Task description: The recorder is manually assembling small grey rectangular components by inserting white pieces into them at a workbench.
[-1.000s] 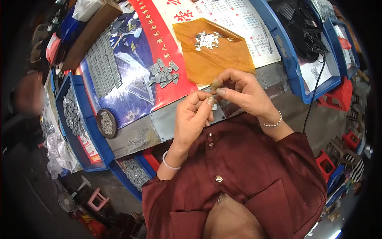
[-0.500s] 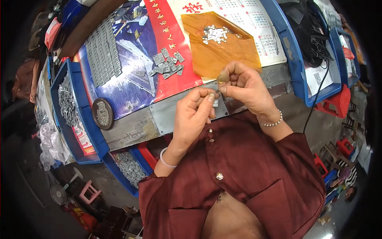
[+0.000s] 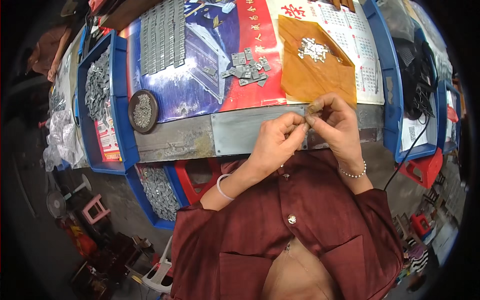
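Note:
My left hand [image 3: 280,140] and my right hand [image 3: 336,122] meet fingertip to fingertip over the table's near edge. Both are closed in a pinch. Whatever lies between the fingertips is too small and too covered to make out. Just behind them lies an orange-brown translucent sheet [image 3: 305,82] bearing a heap of small white-silver pieces [image 3: 315,50]. Left of the sheet is a loose pile of small grey square pieces [image 3: 249,70]. A grey metal plate [image 3: 235,132] is fixed to the table edge beside my left hand.
Rows of grey pieces [image 3: 162,37] cover the poster's far left. A round dark dish [image 3: 143,111] holds tiny metal parts. Blue bins stand left [image 3: 131,142] and right [image 3: 392,100]; another blue bin [image 3: 182,190] sits lower, by a red stool [image 3: 192,185]. A black cable [image 3: 412,147] hangs at right.
The view has shifted, so the table appears lower and further right. My hands have come closer together, their fingertips now meeting. The light piece visible below my left fingers is now hidden.

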Demonstrator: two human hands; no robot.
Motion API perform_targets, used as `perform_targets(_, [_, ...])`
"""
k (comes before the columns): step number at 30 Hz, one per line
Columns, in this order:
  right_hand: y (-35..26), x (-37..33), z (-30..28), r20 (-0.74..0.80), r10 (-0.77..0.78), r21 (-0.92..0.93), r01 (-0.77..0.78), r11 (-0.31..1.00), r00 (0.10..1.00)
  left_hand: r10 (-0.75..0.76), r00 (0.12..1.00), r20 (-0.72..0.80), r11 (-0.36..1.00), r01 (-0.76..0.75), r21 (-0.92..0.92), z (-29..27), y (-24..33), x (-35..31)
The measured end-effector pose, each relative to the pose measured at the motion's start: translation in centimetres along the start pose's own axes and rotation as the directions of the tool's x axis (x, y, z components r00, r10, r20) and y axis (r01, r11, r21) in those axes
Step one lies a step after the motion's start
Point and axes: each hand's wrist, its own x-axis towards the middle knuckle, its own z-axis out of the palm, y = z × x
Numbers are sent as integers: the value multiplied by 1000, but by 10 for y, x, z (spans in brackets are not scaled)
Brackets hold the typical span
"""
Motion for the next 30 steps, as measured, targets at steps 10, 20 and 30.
perform_targets(10, [5, -5, 3, -78, -36, -81, 30, 996, 996, 58, 998, -24, 998, -57, 41, 1, -13, -1])
perform_targets(20, [12, 2, 9, 30, -25, -3, 25, 1000, 999, 181, 972, -147, 983, -175, 53, 0, -14, -5])
perform_targets(30, [13, 5, 11, 50, -366, -426, 351, 834, 929, 36, 986, -165, 998, -42, -35, 1, -8, -8])
